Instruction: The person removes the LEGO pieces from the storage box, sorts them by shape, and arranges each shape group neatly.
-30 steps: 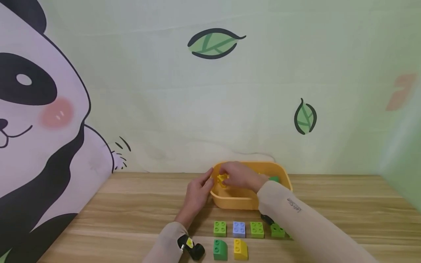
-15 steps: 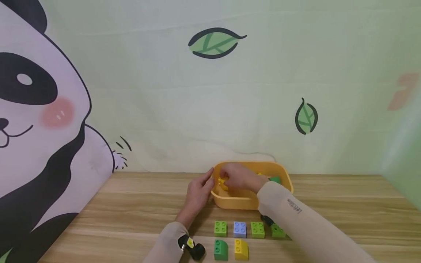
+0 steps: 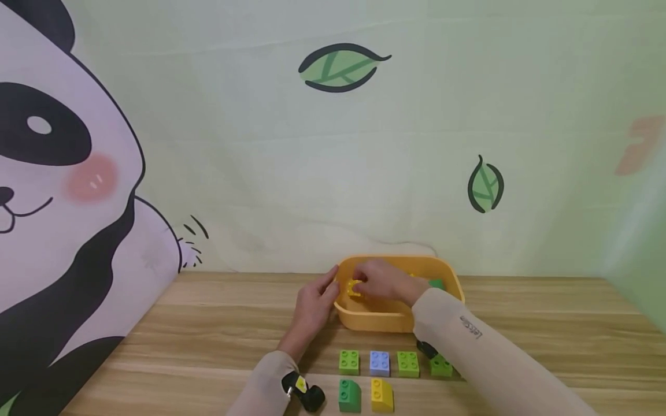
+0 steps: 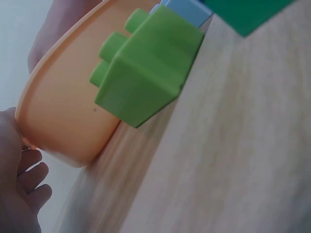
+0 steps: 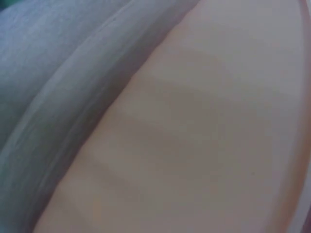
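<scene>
One yellow brick, pinched between right-hand fingers, inside orange bin

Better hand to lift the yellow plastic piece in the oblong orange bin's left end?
Probably the right hand: it's inside, pinching that yellow piece; the left hand is outside, against the bin.

Along my right sleeve runs small dark lettering that seems to say "LetsSlim", slightly blurred; the red mark at the backdrop's right and the yellow patch on my left wrist's black device I cannot read
</scene>
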{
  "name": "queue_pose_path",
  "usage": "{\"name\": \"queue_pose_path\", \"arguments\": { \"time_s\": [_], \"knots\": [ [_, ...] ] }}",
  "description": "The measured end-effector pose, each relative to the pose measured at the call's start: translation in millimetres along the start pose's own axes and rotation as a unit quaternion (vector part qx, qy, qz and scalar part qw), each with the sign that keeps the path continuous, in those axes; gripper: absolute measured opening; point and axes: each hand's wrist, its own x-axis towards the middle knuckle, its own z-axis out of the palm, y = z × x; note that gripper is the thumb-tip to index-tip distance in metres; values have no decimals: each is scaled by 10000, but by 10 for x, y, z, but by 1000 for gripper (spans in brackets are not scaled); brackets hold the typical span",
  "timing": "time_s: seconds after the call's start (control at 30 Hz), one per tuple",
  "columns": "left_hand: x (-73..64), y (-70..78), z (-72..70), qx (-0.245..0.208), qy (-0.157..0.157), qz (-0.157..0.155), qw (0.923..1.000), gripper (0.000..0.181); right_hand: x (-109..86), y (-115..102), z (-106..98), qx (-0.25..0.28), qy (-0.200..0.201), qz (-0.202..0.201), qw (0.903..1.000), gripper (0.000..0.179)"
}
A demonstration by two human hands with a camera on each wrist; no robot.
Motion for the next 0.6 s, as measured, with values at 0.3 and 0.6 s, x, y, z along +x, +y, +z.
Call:
{"name": "queue_pose_path", "arguments": {
  "time_s": [0.3, 0.6],
  "knots": [
    [4, -1, -4, -31, -44, -5, 10000, 46, -9, -31, 21, 74, -75, 261, 9996, 19],
    [6, -17, 0, -31, -1, 137, 9999, 44, -10, -5, 31, -175, -159, 229, 9995, 30]
  ]
}}
